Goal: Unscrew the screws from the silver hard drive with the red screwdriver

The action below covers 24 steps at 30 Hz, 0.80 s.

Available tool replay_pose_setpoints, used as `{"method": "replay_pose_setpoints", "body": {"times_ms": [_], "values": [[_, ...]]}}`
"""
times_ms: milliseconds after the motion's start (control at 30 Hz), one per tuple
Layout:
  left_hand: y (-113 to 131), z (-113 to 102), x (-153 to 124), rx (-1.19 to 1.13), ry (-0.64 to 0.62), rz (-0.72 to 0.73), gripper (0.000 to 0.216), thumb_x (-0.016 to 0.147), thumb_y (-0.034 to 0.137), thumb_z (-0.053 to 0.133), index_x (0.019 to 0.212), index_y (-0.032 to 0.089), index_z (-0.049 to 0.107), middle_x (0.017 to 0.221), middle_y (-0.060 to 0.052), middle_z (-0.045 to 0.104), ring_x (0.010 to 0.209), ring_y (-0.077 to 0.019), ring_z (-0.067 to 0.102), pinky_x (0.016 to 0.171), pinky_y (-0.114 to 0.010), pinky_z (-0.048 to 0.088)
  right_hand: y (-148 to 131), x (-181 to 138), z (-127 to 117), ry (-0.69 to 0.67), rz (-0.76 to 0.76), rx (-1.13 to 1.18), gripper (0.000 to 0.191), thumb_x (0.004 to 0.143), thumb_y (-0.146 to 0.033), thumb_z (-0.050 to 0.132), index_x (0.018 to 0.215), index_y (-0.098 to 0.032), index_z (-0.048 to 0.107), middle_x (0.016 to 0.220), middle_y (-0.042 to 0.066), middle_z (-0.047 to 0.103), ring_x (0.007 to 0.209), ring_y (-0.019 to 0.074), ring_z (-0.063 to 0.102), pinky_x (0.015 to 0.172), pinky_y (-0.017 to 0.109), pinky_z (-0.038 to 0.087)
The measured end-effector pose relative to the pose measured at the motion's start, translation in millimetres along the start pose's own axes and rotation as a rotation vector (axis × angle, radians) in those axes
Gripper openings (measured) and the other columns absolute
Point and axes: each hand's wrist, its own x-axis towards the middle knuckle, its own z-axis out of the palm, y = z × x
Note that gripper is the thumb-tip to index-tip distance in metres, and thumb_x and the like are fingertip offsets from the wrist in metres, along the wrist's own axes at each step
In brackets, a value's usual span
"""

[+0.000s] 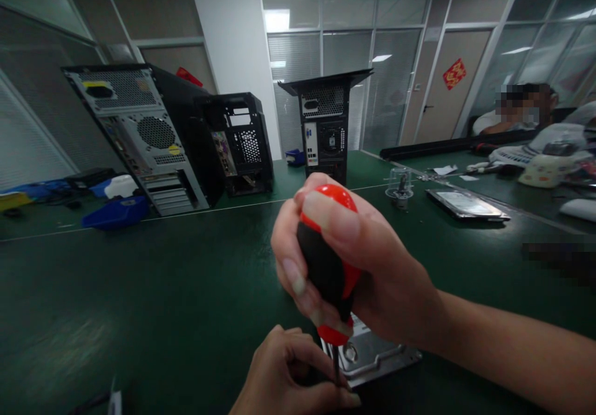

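Note:
A red and black screwdriver [321, 260] stands nearly upright, its handle wrapped in the closed fingers of my right hand [372, 254]. Its thin shaft points down to the tips of my left hand [288, 371]. There the thumb and index finger pinch together around the shaft's lower end; the screwdriver's tip is hidden between them. Below and behind both hands lies a silver hard drive [382, 356] on the green tabletop [186, 291], partly covered by my right hand and the handle. My left fingertips are at the drive's near left corner.
Computer cases stand at the back: a large one [139, 129] with a blue bin [116, 212] beside it, an opened black one [242, 142] and another [326, 123]. Rightward are a clear plastic cup [399, 182], a second hard drive [468, 204] and a seated person [516, 111].

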Motion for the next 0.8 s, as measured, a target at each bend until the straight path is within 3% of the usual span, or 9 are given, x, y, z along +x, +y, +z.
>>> {"method": "replay_pose_setpoints", "body": {"times_ms": [233, 400, 567, 800], "values": [[-3, -3, 1, -0.103, -0.052, -0.013, 0.024, 0.054, 0.020, 0.089, 0.076, 0.021, 0.078, 0.088, 0.000, 0.072, 0.077, -0.0191, 0.064, 0.085, -0.034, 0.048, 4, -2, -7, -0.041, -0.018, 0.058, 0.027, 0.080, -0.031, 0.072, 0.086, -0.020, 0.048, 0.060, -0.005, 0.057, 0.042, 0.0036, 0.045, 0.038, 0.008, 0.039], [2, -5, 1, -0.090, -0.051, -0.005, 0.014, 0.060, 0.017, 0.084, 0.072, 0.021, 0.078, 0.084, 0.000, 0.073, 0.082, -0.0212, 0.065, 0.085, -0.035, 0.048, 6, -5, -10, -0.059, -0.076, 0.081, 0.020, 0.087, -0.033, 0.064, 0.085, -0.021, 0.049, 0.065, -0.004, 0.056, 0.045, 0.0049, 0.045, 0.039, 0.010, 0.037], [2, -5, 1, -0.121, -0.054, 0.009, 0.014, 0.060, 0.017, 0.084, 0.072, 0.020, 0.078, 0.086, -0.001, 0.073, 0.081, -0.0208, 0.066, 0.084, -0.034, 0.049, 5, -5, -11, -0.055, -0.126, 0.064, 0.020, 0.086, -0.035, 0.066, 0.082, -0.021, 0.053, 0.068, -0.004, 0.056, 0.048, 0.0057, 0.046, 0.041, 0.013, 0.037], [5, -4, 0, -0.127, -0.052, 0.017, 0.013, 0.059, 0.015, 0.084, 0.071, 0.019, 0.078, 0.084, -0.001, 0.073, 0.079, -0.0204, 0.065, 0.078, -0.031, 0.049, 4, -5, -11, -0.042, -0.068, 0.055, 0.023, 0.081, -0.034, 0.071, 0.077, -0.023, 0.052, 0.065, -0.005, 0.056, 0.046, 0.0062, 0.046, 0.040, 0.012, 0.037]]}}
